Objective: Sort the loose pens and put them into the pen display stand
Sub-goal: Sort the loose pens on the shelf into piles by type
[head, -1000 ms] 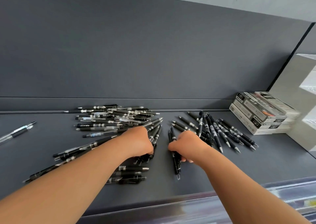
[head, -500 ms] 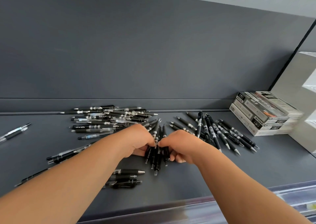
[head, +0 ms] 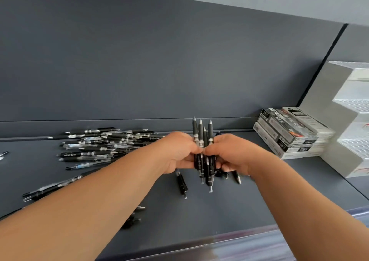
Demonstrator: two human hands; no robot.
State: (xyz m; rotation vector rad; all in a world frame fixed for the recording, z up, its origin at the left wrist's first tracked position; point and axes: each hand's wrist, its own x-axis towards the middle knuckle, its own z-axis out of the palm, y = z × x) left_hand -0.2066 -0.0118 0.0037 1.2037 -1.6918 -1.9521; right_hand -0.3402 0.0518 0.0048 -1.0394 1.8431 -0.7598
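A bundle of black pens [head: 202,135] stands upright above the dark shelf [head: 209,211], tips pointing up. My left hand [head: 179,153] and my right hand [head: 229,155] grip it together from both sides, fingertips meeting in front. A large heap of loose black pens [head: 95,145] lies on the shelf to the left. One pen [head: 182,184] lies just below my left hand. The white stepped pen display stand [head: 349,133] sits at the far right.
Stacked pen boxes [head: 287,133] lie between my hands and the stand. More pens [head: 46,191] lie beside my left forearm, and a few [head: 133,218] beneath it. A lone pen [head: 3,155] is at the left edge. A dark back panel [head: 159,71] rises behind the shelf.
Both hands pushed their separate handfuls of pens together into one bundle, then lifted it off the shelf and stood it upright.
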